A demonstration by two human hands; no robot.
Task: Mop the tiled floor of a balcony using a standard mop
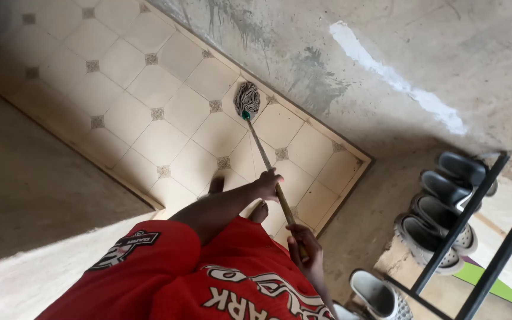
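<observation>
- Nearest the camera, your red shirt (208,284) with white lettering filled the bottom of the view as you looked down.
- Your right hand (304,246) was clenched around the top end of the mop handle (268,166), low in the view and just in front of your shirt.
- Your left hand (268,182) reached forward, its fingers wrapped around the same wooden handle further down its length; your bare forearm stretched out from your body to reach it.
- The handle ran away from you at a slant, from your right hand, through your left hand, and out over the tiles.
- Your bare feet (259,211) stood on the tiled floor (149,89), partly hidden under your left arm.
- To your right, grey and white shoes (440,228) lay in a row on the concrete, behind dark metal bars (475,219), with one more shoe (380,296) nearer to you.
- Beyond your left hand, the handle ended at a green collar joined to the mop head (247,98), a bundle of grey and white strings.
- The mop head rested on the cream tiles, well apart from both hands, right at the far edge of the tiling.
- Farthest off, a stained concrete wall (386,71) with a white streak rose behind the tiles.
</observation>
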